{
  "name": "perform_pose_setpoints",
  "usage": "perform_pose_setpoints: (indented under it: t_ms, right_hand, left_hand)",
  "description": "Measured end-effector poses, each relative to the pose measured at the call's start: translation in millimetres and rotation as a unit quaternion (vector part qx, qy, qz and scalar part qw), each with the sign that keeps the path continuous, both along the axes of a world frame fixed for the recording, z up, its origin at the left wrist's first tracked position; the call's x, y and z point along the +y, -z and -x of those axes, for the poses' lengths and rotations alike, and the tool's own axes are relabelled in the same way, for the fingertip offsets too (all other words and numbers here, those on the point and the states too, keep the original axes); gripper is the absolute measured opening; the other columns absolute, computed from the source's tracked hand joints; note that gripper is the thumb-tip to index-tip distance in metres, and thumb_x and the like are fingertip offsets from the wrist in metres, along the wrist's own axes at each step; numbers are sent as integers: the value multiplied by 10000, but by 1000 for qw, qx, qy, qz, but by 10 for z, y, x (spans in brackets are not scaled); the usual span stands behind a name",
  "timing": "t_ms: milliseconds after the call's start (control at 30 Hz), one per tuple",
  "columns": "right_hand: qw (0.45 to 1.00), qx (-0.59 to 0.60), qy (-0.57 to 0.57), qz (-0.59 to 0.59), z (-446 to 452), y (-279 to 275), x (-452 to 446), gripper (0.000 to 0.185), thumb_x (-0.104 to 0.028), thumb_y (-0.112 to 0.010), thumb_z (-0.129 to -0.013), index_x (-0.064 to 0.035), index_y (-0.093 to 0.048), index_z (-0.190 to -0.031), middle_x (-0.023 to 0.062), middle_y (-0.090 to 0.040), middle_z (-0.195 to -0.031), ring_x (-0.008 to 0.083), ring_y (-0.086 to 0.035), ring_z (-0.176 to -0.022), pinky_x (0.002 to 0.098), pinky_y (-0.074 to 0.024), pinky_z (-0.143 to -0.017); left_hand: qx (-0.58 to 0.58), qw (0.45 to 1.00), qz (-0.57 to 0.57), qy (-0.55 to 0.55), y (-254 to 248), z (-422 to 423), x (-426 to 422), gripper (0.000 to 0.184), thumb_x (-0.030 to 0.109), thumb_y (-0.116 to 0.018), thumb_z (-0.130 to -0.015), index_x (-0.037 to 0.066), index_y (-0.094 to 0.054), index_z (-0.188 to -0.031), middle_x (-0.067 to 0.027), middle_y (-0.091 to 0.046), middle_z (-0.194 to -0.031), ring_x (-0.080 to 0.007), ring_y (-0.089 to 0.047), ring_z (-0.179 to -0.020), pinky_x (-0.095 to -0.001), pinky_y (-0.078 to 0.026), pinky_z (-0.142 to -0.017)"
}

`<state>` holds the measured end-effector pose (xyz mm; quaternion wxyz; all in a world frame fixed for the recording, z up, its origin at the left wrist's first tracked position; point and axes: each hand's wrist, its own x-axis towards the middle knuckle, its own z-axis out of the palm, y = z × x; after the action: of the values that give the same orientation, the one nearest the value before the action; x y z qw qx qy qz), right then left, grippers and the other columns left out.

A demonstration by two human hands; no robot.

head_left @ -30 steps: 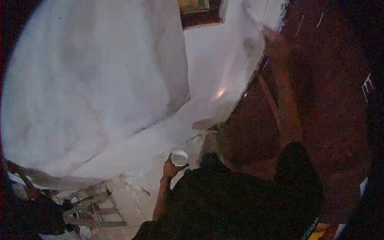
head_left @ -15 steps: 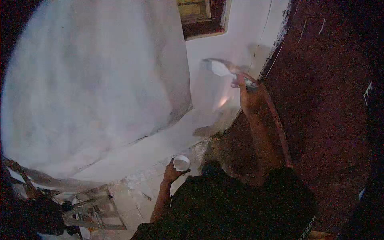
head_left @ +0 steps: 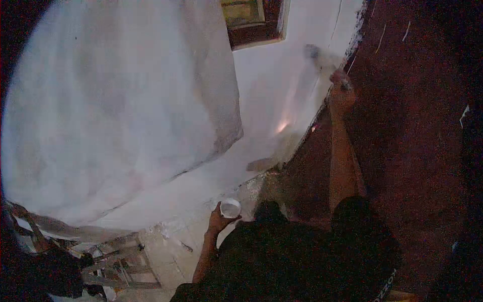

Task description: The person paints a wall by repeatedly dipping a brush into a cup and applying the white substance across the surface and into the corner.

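Note:
My left hand (head_left: 219,220) is closed around a small white tub (head_left: 230,208), held low in front of my body with its mouth toward me. My right hand (head_left: 343,90) reaches up along the boundary between the white wall (head_left: 271,85) and a dark red-brown surface (head_left: 402,151). Its fingers are wrapped round what looks like a paintbrush (head_left: 326,61), pale with a dark grey end, smeared by motion. The brush is over the white wall close to that boundary; whether it touches the wall, I cannot tell.
A window with a brown frame (head_left: 256,41) is set in the wall at the top. Another person (head_left: 45,264) is at the lower left, beside a wooden frame structure (head_left: 123,267). A small object (head_left: 186,246) lies on the tiled floor (head_left: 173,267). The light is dim.
My right hand has moved up and to the right with the brush, from the middle of the white strip to its right border. My left hand and the tub have barely shifted.

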<state>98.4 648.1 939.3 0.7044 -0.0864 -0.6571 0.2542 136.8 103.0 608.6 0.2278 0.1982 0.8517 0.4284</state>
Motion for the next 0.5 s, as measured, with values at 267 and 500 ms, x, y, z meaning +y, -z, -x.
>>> perform_pose_setpoints:
  t_ms: [267, 500]
  right_hand:
    - [973, -207, 58, 77, 84, 236, -800, 189, -103, -688, -960, -21, -744, -1121, 105, -771, -1026, 192, -726, -907, 331, -566, -806]
    - [954, -225, -197, -17, -316, -81, -1933, 199, -119, -792, -862, -46, -756, -1044, 131, -769, -1061, 236, -741, -952, 352, -574, -870]
  left_hand:
    - [-15, 999, -39, 8, -76, 9, 26, 1315, 600, -948, -568, -85, -319, -1498, -249, -671, -1260, -378, -664, -1171, -459, -547, -989]
    - [18, 999, 14, 24, 7, 67, 133, 1295, 632, -927, -577, -85, -343, -1483, -253, -673, -1251, -392, -665, -1161, -472, -545, -988]
